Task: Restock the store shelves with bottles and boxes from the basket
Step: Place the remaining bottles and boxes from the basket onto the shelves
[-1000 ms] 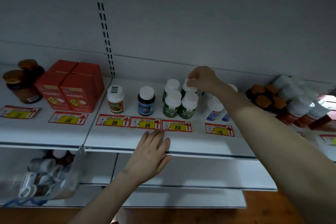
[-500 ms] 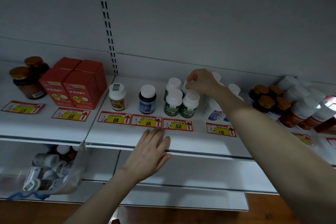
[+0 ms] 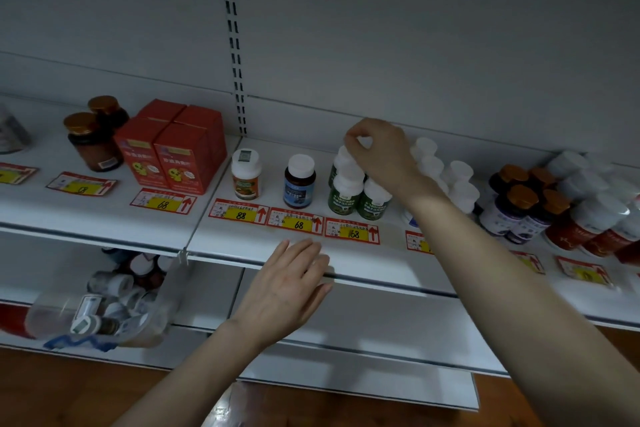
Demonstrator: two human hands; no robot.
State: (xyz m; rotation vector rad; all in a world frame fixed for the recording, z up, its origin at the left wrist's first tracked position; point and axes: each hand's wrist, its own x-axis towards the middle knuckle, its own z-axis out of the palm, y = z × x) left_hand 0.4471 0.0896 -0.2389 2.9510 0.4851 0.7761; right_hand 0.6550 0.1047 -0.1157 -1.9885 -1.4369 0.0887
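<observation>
Several green bottles with white caps [image 3: 346, 196] stand in a tight group on the white shelf [image 3: 374, 260], behind the "168" price tag. My right hand [image 3: 384, 156] reaches over this group from the right, and its fingertips pinch the white cap of a rear green bottle [image 3: 362, 142]. That bottle's body is hidden behind the front ones. My left hand [image 3: 287, 282] lies flat with straight fingers on the shelf's front edge and holds nothing. A clear plastic basket [image 3: 149, 326] with several small bottles sits on the lower shelf at the left.
Left of the group stand a blue-label bottle [image 3: 300, 180], an orange-label bottle [image 3: 246, 174], red boxes [image 3: 173, 152] and brown jars [image 3: 90, 142]. White bottles [image 3: 450, 177] and dark and red bottles [image 3: 561, 204] crowd the right. Red-yellow price tags [image 3: 294, 220] line the shelf.
My right hand has stayed over the rear green bottles, with its fingers closed tighter on a cap. My left hand has kept its place on the shelf edge. The view has shifted slightly.
</observation>
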